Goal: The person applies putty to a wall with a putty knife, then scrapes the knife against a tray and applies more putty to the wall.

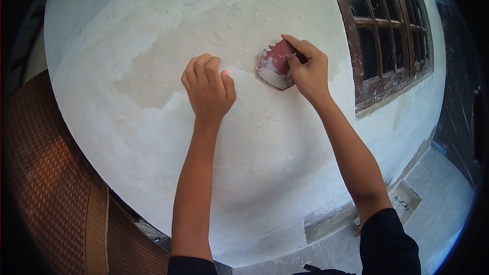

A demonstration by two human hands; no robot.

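My right hand (pixel 310 68) grips a red putty spreader (pixel 275 63) between thumb and fingers. White paste coats the spreader's lower part and its jagged edge, and it lies close to or against the pale plastered wall (pixel 254 137). To the left, my left hand (pixel 209 84) is at the wall with its fingers curled and the thumb beside them. Whatever those fingers hold, if anything, is hidden. Around both hands the wall has a beige patch (pixel 153 79) and small raised flecks.
A brown wooden window (pixel 359 50) with dark panes is set in the wall at right. Below, a shallow tray (pixel 405 201) with dark bits stands on the grey tiled floor (pixel 438 193). Brown woven panels (pixel 46 173) stand along the left.
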